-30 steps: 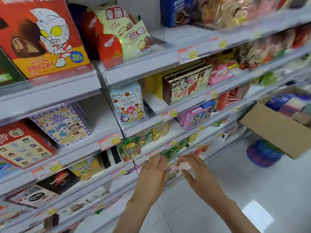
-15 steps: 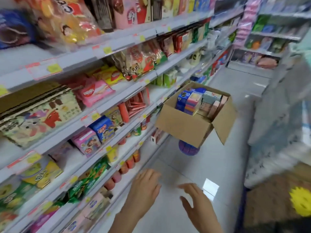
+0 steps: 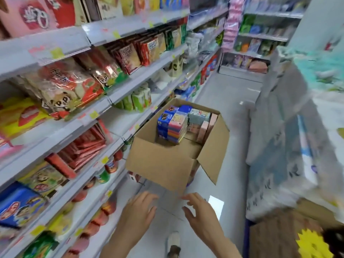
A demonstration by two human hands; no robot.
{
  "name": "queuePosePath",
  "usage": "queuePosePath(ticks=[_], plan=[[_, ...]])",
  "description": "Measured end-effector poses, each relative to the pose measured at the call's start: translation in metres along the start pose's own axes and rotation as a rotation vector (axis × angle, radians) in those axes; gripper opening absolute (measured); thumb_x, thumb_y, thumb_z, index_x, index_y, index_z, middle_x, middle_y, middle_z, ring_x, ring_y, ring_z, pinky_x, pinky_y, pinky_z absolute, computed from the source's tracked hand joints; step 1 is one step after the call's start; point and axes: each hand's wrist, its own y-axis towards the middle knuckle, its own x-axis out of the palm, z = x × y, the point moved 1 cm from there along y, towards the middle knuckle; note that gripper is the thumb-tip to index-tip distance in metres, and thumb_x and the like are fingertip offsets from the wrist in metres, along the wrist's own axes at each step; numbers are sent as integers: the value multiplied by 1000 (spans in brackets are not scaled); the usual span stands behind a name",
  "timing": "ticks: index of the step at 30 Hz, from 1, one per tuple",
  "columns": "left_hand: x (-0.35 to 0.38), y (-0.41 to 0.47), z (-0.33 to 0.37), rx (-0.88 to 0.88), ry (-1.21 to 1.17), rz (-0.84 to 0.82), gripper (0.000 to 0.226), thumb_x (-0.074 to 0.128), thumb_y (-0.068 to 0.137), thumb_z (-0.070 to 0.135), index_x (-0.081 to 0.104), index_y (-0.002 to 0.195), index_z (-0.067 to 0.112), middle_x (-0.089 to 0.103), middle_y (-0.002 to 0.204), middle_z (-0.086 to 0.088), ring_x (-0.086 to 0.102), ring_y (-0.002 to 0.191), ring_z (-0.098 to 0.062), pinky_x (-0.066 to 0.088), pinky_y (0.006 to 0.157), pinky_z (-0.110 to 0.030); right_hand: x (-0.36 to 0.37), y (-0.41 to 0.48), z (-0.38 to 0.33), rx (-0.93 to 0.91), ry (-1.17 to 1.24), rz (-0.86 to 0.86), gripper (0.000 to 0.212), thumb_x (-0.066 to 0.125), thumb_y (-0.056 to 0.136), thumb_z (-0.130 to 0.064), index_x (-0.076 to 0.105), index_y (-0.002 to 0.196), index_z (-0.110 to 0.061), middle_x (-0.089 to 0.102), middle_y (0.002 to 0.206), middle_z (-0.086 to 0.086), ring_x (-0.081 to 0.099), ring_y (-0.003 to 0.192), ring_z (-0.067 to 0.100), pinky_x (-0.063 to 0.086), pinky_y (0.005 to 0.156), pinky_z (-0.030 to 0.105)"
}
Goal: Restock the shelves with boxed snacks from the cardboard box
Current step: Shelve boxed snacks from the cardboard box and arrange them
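An open cardboard box [image 3: 160, 164] stands in the aisle just ahead of me, its flaps spread. Inside it are stacked boxed snacks: a blue and multicoloured stack [image 3: 172, 123] at the left, pale blue and pink boxes [image 3: 202, 123] at the right. My left hand [image 3: 139, 211] and my right hand [image 3: 199, 211] hover side by side just short of the box's near flap, fingers spread and holding nothing. The white shelves [image 3: 104, 107] run along my left, filled with packets and boxes.
Wrapped bulk packs [image 3: 290, 146] line the right side of the aisle, with a brown carton and yellow star label [image 3: 310, 244] at the lower right. Another shelf unit [image 3: 260, 38] closes the far end. My shoe [image 3: 173, 243] shows on the white floor.
My view swung from the lower shelves rightward to the cardboard box. Both hands left the shelf edge, empty, and moved toward the box, which is now closer.
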Motion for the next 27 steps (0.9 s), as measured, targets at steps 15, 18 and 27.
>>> queuePosePath(ticks=[15,18,27], plan=[[61,327,-8,41,-36,-182,23,47,95,26,55,116,22,54,113,10,50,107,-9,34,87,-18,-110,244,113,140,-51,-39,27,52,93,-19,55,117,-32,49,106,-21,52,94,1,32,72,3],[81,402,-4,36,21,-234,28,44,96,29,53,120,20,53,120,5,48,114,-13,34,93,-26,-133,294,148,149,-32,-53,27,55,92,-17,57,114,-32,53,107,-19,51,87,-4,35,73,4],[190,610,-7,-729,-548,-329,25,56,91,24,57,113,12,62,110,-4,57,106,-20,43,87,-27,-188,464,248,63,-130,-227,29,53,92,-15,57,118,-27,59,115,-11,57,102,12,31,69,11]])
